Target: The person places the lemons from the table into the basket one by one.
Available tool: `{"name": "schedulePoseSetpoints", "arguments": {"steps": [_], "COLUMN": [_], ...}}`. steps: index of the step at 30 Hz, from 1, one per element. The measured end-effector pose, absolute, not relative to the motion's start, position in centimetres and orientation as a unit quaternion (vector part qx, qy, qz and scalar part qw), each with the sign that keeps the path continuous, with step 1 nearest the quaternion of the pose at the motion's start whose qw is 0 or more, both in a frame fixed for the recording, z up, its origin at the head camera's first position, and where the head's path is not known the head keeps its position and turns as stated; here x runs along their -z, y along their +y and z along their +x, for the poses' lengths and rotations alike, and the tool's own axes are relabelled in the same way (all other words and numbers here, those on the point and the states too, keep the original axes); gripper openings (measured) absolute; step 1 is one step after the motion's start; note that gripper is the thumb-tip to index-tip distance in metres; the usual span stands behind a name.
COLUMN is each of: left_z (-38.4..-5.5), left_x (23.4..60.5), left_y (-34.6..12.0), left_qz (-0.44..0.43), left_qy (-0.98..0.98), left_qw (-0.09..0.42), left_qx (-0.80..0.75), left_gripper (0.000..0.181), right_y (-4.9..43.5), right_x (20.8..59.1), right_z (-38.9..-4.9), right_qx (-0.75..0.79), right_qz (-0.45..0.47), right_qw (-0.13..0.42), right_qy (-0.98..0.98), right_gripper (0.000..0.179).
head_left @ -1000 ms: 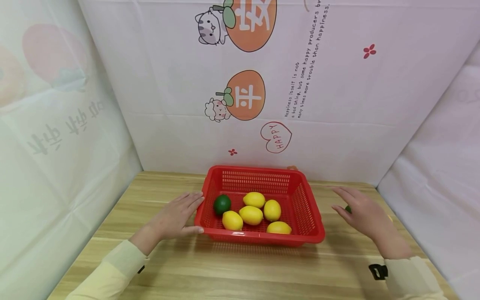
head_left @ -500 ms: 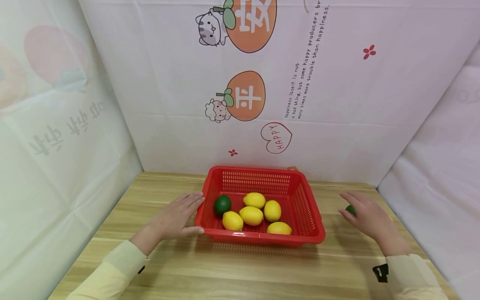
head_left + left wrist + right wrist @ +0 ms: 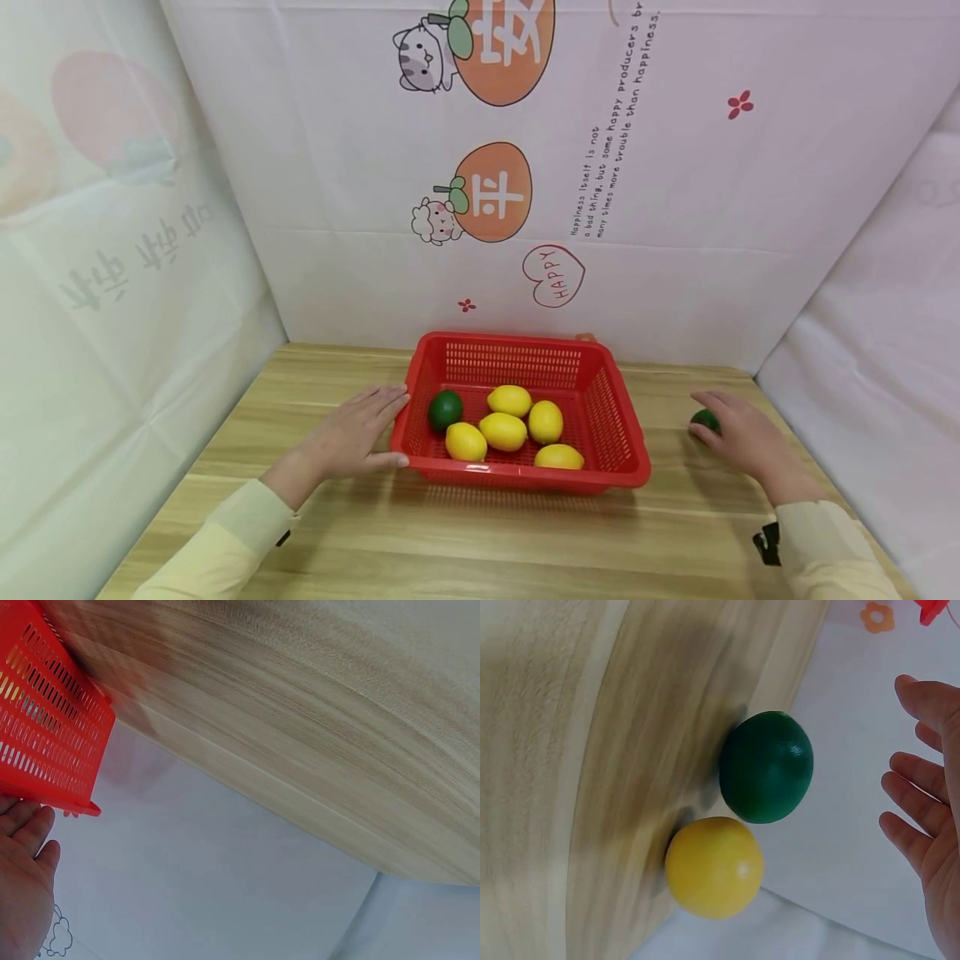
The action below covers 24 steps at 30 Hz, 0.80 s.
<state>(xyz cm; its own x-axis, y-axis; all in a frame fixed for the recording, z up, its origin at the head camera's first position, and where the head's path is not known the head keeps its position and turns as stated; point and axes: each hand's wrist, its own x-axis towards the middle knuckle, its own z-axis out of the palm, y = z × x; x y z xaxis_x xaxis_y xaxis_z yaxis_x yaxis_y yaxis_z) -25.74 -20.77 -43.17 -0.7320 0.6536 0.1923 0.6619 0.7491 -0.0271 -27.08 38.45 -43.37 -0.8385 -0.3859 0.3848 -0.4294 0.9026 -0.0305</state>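
Note:
A red plastic basket holds several yellow lemons and one dark green round fruit. My left hand rests its straight fingers and thumb along the basket's left rim; its fingers touch that rim in the left wrist view. My right hand hovers over a second dark green fruit on the table, fingers spread and slightly bent. A gap shows between these fingers and the fruit in the right wrist view. Next to it sits a yellow fruit, hidden by the hand in the head view.
The wooden table runs up to a printed white cloth backdrop. White cloth walls stand on both sides. The basket's back lies close to the backdrop.
My right hand has moved slightly to the right and lower, over the green fruit outside the basket. The left hand and basket have stayed in place.

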Motion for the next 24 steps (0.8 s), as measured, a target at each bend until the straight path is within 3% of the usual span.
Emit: {"name": "schedulePoseSetpoints", "arguments": {"steps": [24], "left_z": [-25.9], "left_x": [43.4], "left_y": [-20.8], "left_qz": [-0.354], "left_qy": [-0.93], "left_qw": [0.1], "left_qx": [0.02], "left_gripper": [0.095], "right_y": [40.6], "right_x": [45.4], "right_z": [-28.8], "right_qx": [-0.081], "right_qz": [0.178], "right_qw": [0.087], "right_qy": [-0.977], "right_gripper": [0.063]}}
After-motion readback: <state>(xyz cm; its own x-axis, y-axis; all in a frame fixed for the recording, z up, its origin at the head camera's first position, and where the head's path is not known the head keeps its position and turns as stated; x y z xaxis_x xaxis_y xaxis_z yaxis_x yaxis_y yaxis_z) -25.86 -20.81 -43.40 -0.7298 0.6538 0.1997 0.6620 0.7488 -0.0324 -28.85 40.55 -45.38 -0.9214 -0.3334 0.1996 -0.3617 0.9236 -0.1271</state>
